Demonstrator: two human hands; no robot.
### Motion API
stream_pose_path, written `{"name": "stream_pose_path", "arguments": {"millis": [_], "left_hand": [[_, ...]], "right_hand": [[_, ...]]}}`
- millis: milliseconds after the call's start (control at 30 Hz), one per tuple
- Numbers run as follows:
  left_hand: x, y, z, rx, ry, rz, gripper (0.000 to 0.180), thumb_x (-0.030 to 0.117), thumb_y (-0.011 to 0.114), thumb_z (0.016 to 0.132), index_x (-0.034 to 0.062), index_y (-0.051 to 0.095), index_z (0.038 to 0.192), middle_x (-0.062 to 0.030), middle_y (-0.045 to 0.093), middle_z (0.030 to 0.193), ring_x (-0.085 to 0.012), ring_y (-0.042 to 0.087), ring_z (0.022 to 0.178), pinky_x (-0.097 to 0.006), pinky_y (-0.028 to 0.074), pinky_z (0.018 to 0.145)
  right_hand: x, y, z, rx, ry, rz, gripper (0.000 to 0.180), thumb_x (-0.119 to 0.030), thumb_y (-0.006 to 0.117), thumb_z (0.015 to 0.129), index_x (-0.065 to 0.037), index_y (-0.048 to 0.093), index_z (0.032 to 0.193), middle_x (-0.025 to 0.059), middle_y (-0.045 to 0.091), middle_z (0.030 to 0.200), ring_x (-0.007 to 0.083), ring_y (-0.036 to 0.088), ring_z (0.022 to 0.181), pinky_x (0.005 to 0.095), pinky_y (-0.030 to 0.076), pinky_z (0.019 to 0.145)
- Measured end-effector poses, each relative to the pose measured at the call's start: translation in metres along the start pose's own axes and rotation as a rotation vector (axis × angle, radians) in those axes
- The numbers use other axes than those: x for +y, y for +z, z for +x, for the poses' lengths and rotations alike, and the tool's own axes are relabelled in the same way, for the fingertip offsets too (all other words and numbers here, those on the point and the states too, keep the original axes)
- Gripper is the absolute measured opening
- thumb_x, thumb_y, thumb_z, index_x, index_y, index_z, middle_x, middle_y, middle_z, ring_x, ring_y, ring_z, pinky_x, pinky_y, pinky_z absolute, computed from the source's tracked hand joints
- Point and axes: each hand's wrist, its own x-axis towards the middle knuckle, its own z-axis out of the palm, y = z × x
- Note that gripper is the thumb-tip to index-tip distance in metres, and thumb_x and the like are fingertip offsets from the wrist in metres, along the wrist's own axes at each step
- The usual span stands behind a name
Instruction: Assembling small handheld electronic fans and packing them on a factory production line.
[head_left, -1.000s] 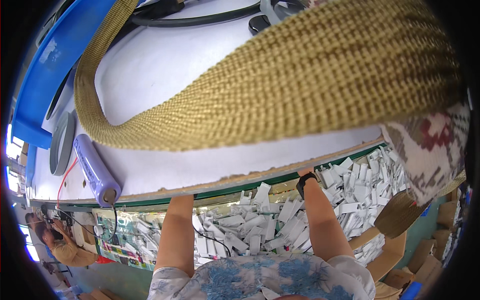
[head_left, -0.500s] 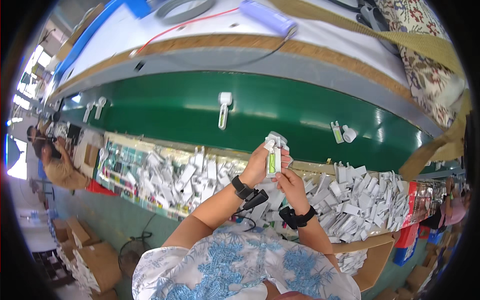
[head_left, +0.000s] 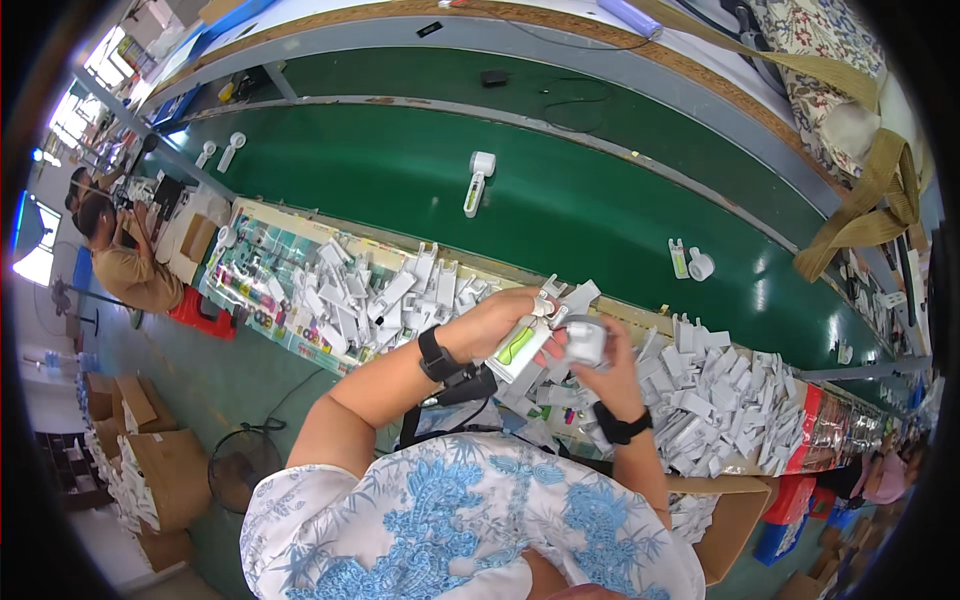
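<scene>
My left hand (head_left: 497,322) is closed around a white plastic handle shell (head_left: 512,352) with a bright green strip, tilted down to the left. A forked white end shows above its fingers. In my right hand (head_left: 618,378) is a white round head piece (head_left: 586,343) with a grey rim, held against the handle's upper end. Whether the two are joined I cannot tell; the fingers are a little blurred. Both hands are above the near ledge, between heaps of white plastic shells (head_left: 710,405) on the right and more white shells (head_left: 350,300) on the left.
Beyond the ledge runs a green conveyor belt (head_left: 580,190). It carries a round-headed white handle (head_left: 476,190) and, farther right, a handle beside a round head (head_left: 699,264). A cardboard box (head_left: 735,530) stands by my right side. Another person (head_left: 135,255) sits far left.
The handle shell has tipped from upright to slanting, down to the left. My right hand has moved from its lower end to the round head piece. The view has shifted, showing more beyond the belt.
</scene>
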Motion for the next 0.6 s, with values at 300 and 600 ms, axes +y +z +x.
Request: {"name": "stream_pose_path", "arguments": {"millis": [300,600], "left_hand": [[-0.012,0.009,-0.008,-0.072,-0.188,0.463,0.024,0.01,0.04,0.081,-0.0008,0.048,0.101,-0.0104,0.06,0.08,-0.0161,0.059,0.058,-0.027,0.049,0.052],[-0.025,0.004,-0.014,-0.068,-0.09,0.575,0.021,0.002,0.05,0.075,-0.0017,0.05,0.096,-0.0076,0.06,0.075,-0.0127,0.056,0.053,-0.025,0.047,0.048]], "right_hand": [[-0.051,-0.042,0.025,-0.015,-0.734,-0.911,0.046,0.005,0.063,0.06,-0.012,0.055,0.102,0.0081,0.053,0.111,0.0309,0.049,0.108,0.0467,0.035,0.095],[-0.06,-0.035,0.014,-0.094,-0.573,-0.81,0.046,0.003,0.065,0.062,-0.012,0.052,0.104,0.0086,0.054,0.115,0.0284,0.045,0.116,0.0469,0.029,0.1]]}}
